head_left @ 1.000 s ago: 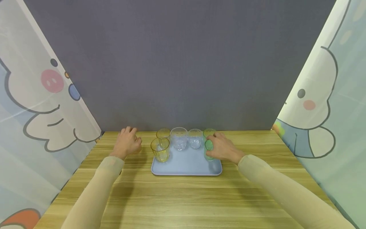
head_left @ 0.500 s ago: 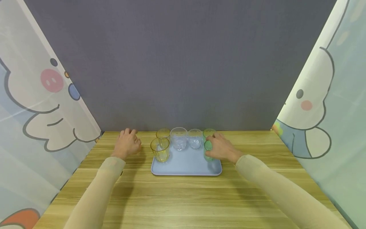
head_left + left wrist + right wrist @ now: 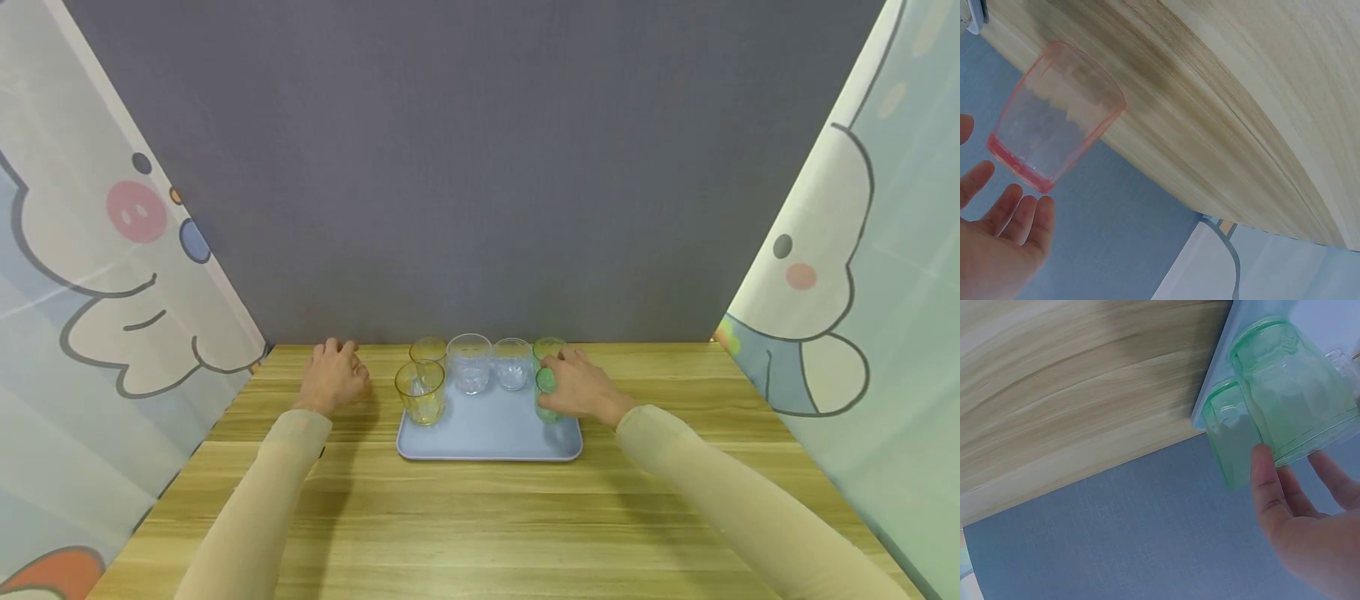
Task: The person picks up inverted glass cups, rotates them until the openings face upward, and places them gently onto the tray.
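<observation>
In the left wrist view a pink tumbler stands upside down, its thick base turned towards my left hand. My fingertips spread close to that base; contact is unclear. From the head view this tumbler is hidden behind the left hand, left of the tray. My right hand holds a green glass by its rim, at the right end of the pale blue tray. Thumb and fingers sit on opposite sides of the rim. Its base appears to rest on the tray.
Another green glass stands behind the held one. Two clear glasses are at the tray's middle back, and two amber glasses at its left end. A grey panel rises behind the wooden table.
Both hands keep almost the same places. The left forearm has shifted slightly to the right, and the right forearm slightly to the left. The glasses have not visibly moved.
</observation>
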Available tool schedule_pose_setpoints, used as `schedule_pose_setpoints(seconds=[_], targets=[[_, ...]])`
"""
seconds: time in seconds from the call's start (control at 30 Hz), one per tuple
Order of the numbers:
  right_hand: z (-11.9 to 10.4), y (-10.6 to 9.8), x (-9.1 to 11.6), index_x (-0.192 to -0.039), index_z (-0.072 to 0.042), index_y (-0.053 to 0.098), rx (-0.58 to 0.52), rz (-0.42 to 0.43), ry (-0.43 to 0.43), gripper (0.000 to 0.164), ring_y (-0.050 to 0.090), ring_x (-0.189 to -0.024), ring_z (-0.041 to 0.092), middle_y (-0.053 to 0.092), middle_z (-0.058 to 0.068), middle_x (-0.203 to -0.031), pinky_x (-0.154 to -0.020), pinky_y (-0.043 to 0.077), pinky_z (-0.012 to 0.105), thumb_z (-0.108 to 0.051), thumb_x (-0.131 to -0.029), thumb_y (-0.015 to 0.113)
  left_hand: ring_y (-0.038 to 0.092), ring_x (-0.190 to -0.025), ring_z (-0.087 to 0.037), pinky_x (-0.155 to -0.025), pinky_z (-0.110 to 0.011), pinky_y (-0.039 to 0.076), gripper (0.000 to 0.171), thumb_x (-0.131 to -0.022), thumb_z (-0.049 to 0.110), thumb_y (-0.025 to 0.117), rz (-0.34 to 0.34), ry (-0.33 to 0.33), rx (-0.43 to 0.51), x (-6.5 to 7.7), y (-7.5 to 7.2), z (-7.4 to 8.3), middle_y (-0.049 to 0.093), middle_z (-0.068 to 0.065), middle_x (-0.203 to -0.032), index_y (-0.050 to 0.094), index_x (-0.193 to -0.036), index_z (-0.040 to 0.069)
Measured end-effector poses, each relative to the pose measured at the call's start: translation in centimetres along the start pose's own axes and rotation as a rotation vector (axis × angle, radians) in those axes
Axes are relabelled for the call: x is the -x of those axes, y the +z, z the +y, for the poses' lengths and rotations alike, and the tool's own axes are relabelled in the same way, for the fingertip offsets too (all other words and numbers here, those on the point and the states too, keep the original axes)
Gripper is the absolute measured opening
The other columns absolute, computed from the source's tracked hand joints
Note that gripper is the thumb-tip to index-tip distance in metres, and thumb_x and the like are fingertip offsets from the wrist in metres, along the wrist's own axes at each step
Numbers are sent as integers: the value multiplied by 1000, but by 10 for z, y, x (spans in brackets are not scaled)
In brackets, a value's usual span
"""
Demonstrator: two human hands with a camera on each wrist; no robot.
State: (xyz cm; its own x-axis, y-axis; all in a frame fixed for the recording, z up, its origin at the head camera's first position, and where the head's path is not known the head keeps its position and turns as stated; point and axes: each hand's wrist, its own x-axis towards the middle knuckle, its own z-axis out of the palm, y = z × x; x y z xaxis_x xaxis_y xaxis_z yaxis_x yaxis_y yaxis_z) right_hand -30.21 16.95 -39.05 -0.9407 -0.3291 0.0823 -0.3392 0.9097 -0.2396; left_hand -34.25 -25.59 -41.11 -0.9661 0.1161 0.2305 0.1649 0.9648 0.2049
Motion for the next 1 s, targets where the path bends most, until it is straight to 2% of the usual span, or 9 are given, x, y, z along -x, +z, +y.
schedule_pose_setpoints(seconds=[0.5,0.73,1.0], targets=[[-2,-1,1,-133,-5,64,34,-2,-19,62,50,-107,33,53,17,-120,-74,55,51,-35,-78,66,39,-122,-52,-100,-69,36,48,-100,23,48,-42,-32,9,-4,5,-3,43,-32,-133,49,-140,-3],[-4,0,1,-130,-4,66,49,4,-26,59,48,-101,31,52,17,-116,-69,54,46,-32,-78,66,39,-123,-52,-101,-69,36,49,-99,23,48,-40,-33,6,-4,7,-3,43,-31,-131,49,-142,-3],[-3,4,1,-131,-2,64,69,19,-30,60,48,-99,31,52,18,-116,-70,54,45,-32,-79,67,42,-122,-52,-100,-68,38,47,-99,21,48,-49,-35,4,-5,7,-3,44,-32,-132,51,-139,-4]])
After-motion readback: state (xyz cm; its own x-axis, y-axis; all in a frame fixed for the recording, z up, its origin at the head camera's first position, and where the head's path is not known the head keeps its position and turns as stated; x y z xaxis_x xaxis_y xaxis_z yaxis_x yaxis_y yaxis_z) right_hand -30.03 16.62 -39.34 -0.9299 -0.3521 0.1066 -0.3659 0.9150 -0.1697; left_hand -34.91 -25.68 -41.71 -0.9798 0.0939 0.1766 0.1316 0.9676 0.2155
